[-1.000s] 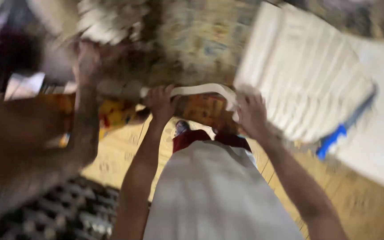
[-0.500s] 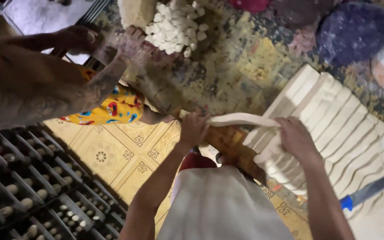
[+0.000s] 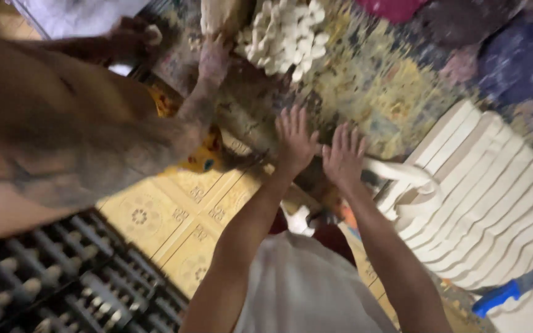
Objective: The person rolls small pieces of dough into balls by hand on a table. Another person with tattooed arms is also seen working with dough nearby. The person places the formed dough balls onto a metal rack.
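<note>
While I'm watching the head view, both of my hands are now flat against the patterned mat: left hand [image 3: 294, 139] and right hand [image 3: 343, 154], side by side at centre frame, fingers spread, pinching nothing. Half a second ago those same hands were gripping a white curved piece; now that piece [image 3: 402, 172] sits loose just right of the right hand, against the stack of white slats [image 3: 495, 203]. So I'd guess I've let go of it and shifted to pressing the mat [image 3: 396, 92], which fills the upper middle of the frame.

Count-wise: two hands of mine, plus another person's arm [image 3: 63, 148] across the left side with one hand [image 3: 214, 58] touching the mat near a heap of small white lumps [image 3: 285, 34], too many to count. One blue handle [image 3: 501, 296] lower right, one dark rack [image 3: 44, 283] lower left. Slats are blurry, maybe nine or so.
</note>
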